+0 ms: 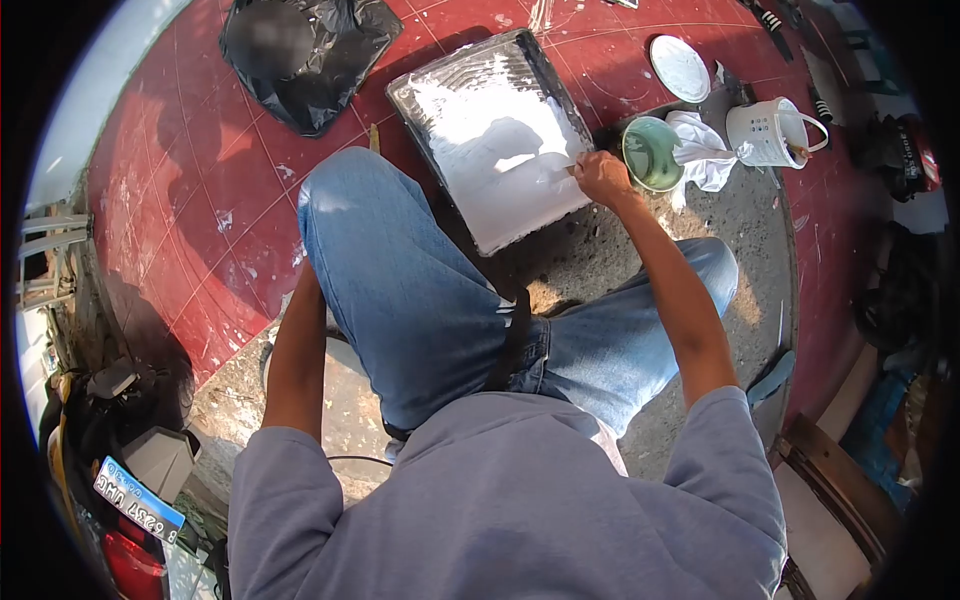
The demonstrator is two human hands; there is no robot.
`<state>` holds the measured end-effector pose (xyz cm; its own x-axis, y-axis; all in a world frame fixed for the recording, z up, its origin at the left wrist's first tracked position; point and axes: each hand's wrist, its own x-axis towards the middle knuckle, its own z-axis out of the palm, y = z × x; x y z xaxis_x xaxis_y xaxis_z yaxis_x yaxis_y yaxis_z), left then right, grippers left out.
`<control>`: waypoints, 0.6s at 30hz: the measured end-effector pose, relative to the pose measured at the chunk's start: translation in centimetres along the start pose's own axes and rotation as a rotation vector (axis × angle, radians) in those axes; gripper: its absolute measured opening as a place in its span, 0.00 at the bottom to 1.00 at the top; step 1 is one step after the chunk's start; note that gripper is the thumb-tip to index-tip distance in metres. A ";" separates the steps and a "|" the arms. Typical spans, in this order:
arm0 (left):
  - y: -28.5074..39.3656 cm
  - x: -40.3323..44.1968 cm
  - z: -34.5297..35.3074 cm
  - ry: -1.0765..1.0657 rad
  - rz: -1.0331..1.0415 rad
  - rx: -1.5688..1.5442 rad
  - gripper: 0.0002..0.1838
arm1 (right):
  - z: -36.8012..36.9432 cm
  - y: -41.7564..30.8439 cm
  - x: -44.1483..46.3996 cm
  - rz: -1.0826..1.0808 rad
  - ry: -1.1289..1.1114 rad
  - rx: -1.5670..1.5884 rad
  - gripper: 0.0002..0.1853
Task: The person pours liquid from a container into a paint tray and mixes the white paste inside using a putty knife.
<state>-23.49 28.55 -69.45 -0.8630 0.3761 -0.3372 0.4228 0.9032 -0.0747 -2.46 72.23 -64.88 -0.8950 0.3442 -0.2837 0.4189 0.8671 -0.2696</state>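
Observation:
A black paint tray lies tilted on the floor ahead of me, its ribbed upper end bare in places and the rest covered with white paint. At the tray's right edge is my right hand, fingers closed around a small thing that reaches into the paint; its kind is hard to make out. A green tub stands just right of that hand. Beside it lies a crumpled white cloth. My left forearm goes down behind my raised left knee, which hides the left hand.
A white bucket with a handle stands at the right, below a round white lid. At the upper left lies a black plastic bag. Red tiles meet rough concrete. A vehicle's number plate sits lower left.

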 end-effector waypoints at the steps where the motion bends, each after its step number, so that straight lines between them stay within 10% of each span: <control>1: -0.1 0.0 0.0 -0.011 -0.004 -0.001 0.41 | 0.1 0.5 0.0 0.018 0.032 -0.001 0.14; 12: -0.1 1.1 1.3 -0.202 -0.092 0.035 0.44 | -2.9 0.3 0.9 0.031 -0.190 -0.126 0.13; 18: -0.4 4.5 3.3 -0.358 -0.163 0.070 0.45 | -1.7 0.2 0.3 -0.308 -0.314 -0.201 0.10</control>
<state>-26.59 29.19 -74.01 -0.7748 0.1220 -0.6203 0.3165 0.9242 -0.2136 -2.88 73.14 -63.44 -0.8704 -0.0381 -0.4910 0.0760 0.9747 -0.2103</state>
